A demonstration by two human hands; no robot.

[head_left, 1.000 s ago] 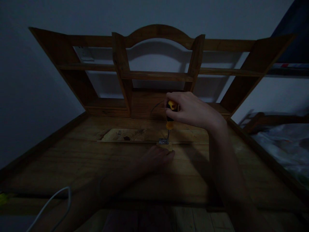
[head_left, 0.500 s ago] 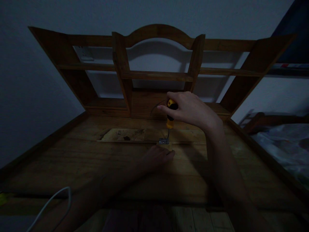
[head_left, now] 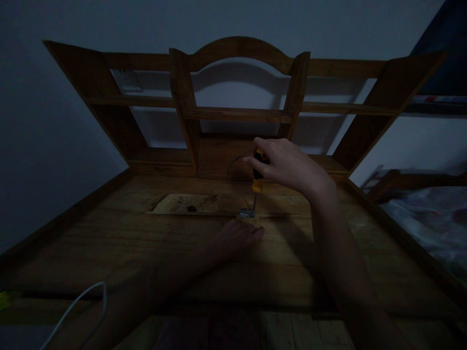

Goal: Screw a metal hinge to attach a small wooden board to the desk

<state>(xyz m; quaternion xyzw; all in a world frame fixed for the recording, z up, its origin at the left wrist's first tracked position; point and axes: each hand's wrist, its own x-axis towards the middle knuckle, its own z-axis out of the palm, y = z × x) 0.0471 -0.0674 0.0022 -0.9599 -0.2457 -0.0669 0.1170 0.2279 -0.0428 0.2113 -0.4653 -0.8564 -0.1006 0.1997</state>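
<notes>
My right hand [head_left: 282,158] is closed round the yellow and black handle of a screwdriver [head_left: 257,184], which stands nearly upright. Its shaft reaches down to the right end of a small metal hinge [head_left: 247,213]. The hinge lies at the far edge of a small pale wood block [head_left: 251,221] on the desk. My left hand [head_left: 239,234] rests low on the desk with its fingers bent about the near side of this block; part of the block is hidden under them. The dim light blurs the finger detail.
A wooden shelf unit [head_left: 239,115] with an arched top stands at the back of the wooden desk [head_left: 109,238]. Behind the hinge lies a rough, stained wood strip [head_left: 193,203]. A white cable [head_left: 78,304] loops at the lower left. Plastic-covered things [head_left: 430,223] sit at the right.
My right hand has turned slightly on the screwdriver handle, its fingers shifting a little to the right. My left hand, the block and the hinge stay in place.
</notes>
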